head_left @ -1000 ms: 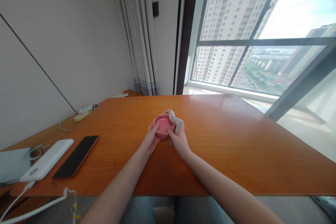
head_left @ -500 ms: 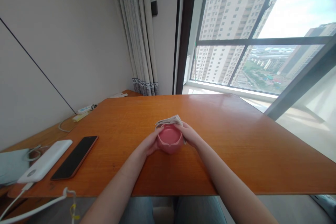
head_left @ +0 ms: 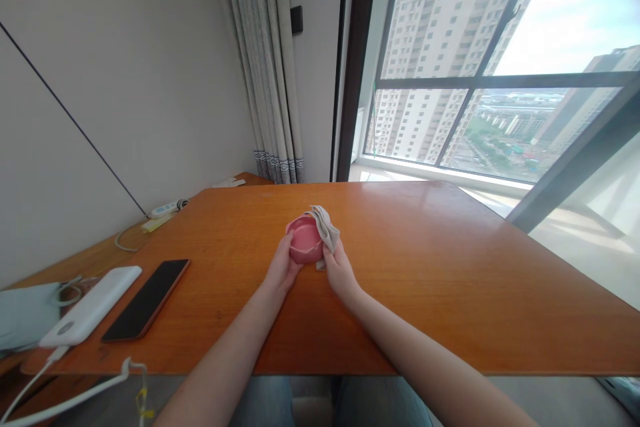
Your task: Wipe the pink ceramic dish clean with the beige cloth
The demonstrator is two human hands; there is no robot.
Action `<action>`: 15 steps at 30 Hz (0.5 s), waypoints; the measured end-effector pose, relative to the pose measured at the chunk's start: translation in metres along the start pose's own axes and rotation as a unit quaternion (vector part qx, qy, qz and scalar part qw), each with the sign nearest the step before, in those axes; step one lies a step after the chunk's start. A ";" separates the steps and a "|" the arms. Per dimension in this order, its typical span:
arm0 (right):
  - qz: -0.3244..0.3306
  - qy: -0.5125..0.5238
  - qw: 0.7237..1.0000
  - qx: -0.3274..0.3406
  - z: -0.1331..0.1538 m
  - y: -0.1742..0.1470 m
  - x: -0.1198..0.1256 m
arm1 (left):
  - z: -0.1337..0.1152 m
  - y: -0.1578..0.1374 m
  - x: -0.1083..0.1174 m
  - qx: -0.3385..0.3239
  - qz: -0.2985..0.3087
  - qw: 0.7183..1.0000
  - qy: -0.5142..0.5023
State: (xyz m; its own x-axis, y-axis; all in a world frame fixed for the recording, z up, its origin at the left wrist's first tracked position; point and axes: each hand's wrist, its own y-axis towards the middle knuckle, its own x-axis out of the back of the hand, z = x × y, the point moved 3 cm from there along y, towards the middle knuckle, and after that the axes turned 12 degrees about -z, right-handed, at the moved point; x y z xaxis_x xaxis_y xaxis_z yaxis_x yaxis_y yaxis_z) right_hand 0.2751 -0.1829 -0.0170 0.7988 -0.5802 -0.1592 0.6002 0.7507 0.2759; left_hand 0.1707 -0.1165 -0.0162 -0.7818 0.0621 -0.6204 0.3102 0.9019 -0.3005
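Note:
A small pink bowl with an angular rim is held above the wooden table, its hollow facing me. My left hand grips the bowl's left side, with the thumb on the rim. A folded pale cloth drapes over the bowl's right rim. My right hand pinches this cloth against the bowl's right side, and a corner of it hangs below. The fingers behind the bowl are hidden.
On the left of the wooden table lie a black phone and a white power bank with a cable plugged in. A power strip sits by the wall. A white hooked cable crosses the front left corner.
Both hands have shifted the bowl slightly left and farther away. The cloth has gone from the bowl's far rim round to its right side, along with my right hand.

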 end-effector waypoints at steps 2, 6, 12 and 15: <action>-0.003 -0.024 0.999 0.045 0.000 -0.006 -0.004 | -0.002 0.001 0.000 -0.013 -0.011 1.000 -0.016; 0.032 -0.041 0.996 0.077 -0.003 -0.019 -0.013 | -0.004 0.002 0.002 -0.034 -0.038 0.998 -0.046; 0.058 0.007 0.998 0.032 -0.009 -0.025 -0.019 | -0.009 0.008 0.009 -0.075 -0.051 0.993 -0.071; 0.032 0.093 0.992 -0.081 -0.013 -0.014 -0.015 | -0.017 0.008 0.011 -0.096 -0.070 0.990 -0.077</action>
State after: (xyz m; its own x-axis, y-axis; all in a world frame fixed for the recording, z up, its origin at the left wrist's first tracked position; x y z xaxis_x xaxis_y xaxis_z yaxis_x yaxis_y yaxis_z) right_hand 0.2552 -0.1810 -0.0312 0.8201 -0.4730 -0.3220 0.5348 0.8337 0.1377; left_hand 0.1556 -0.1014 -0.0135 -0.7134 -0.1226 -0.6899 0.0843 0.9624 -0.2582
